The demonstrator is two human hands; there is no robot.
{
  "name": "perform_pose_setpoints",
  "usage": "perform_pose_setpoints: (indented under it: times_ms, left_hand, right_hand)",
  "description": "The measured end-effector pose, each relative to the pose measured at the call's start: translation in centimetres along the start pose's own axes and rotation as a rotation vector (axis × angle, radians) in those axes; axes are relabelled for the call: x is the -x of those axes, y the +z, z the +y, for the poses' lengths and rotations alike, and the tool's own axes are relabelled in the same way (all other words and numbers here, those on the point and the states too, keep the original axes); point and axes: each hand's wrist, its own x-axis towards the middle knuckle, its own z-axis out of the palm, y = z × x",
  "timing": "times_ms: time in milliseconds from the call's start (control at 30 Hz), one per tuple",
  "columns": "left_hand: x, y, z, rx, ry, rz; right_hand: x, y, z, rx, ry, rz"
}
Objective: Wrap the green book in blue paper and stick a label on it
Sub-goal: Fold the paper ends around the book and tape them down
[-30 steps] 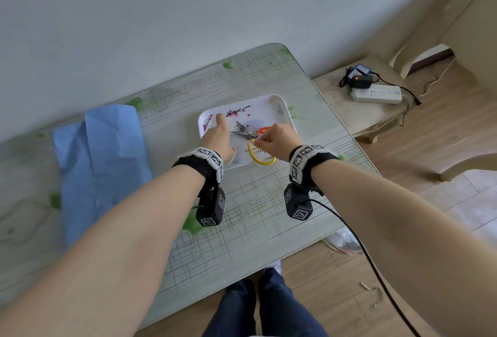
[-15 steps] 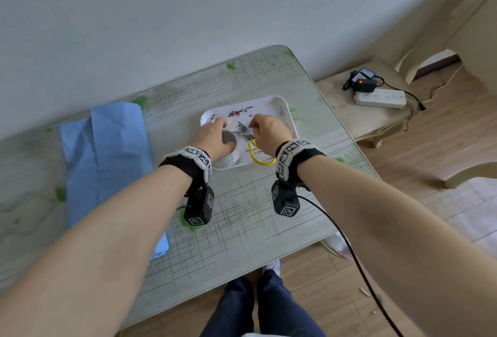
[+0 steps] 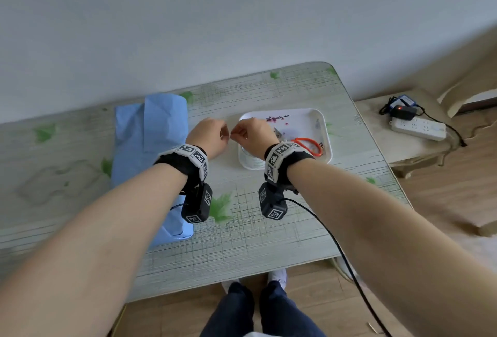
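Your left hand (image 3: 208,135) and right hand (image 3: 254,135) are raised above the table (image 3: 269,229), knuckles toward you. Their curled fingertips nearly meet over the gap between the blue parcel and the tray. Each grip is drawn in tight, thumb against the first fingers, as if pinching. Whether anything thin or clear is held there I cannot tell, since nothing shows between the fingers. The palms and most of the finger pads are turned away from you.

Both wrists carry a black band with square printed markers, the left band (image 3: 188,159) and the right band (image 3: 282,159). A dark block hangs under each, and a black cable (image 3: 336,242) runs back from the right one.

Just left of your left hand lies the blue paper (image 3: 150,143), folded round a flat oblong shape on the table. Its near end is partly covered by your left forearm. The green book itself does not show, and no green cover is visible anywhere on the parcel.

Just beyond your right hand sits a white tray (image 3: 326,132) with a flower print. It holds scissors (image 3: 304,140) with orange loops, and their blades are partly hidden behind your hand. A white object (image 3: 250,159) at the tray's near left corner is mostly covered by your right wrist and hard to make out.

To the right, on a low side table (image 3: 376,116), are a white power strip (image 3: 418,128) and a dark adapter (image 3: 402,111) with a red light.
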Motion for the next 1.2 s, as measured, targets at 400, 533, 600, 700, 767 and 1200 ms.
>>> perform_pose_setpoints:
  times_ms: [400, 533, 600, 700, 767, 1200]
  left_hand:
    - [-0.4, -0.5, 1.3, 0.041, 0.011, 0.032]
    - [-0.7, -0.7, 1.4, 0.051, 0.007, 0.042]
    - [-0.8, -0.4, 1.9, 0.055, 0.024, 0.015]
    - [-0.9, 0.0, 2.4, 0.058, 0.038, -0.035]
    - [-0.8, 0.0, 2.5, 0.073, 0.032, -0.045]
    - [-1.1, 0.7, 1.2, 0.146, -0.099, -0.051]
  right_hand:
    - [-0.4, -1.5, -0.2, -0.041, 0.08, 0.046]
    - [-0.5, -2.0, 0.0, -0.072, 0.081, 0.047]
    - [-0.2, -2.4, 0.6, -0.064, 0.088, 0.034]
    - [0.1, -2.8, 1.7, -0.052, 0.084, 0.006]
    - [0.1, -2.7, 2.1, -0.067, 0.069, 0.003]
    - [1.8, -2.4, 4.6, -0.186, 0.193, -0.092]
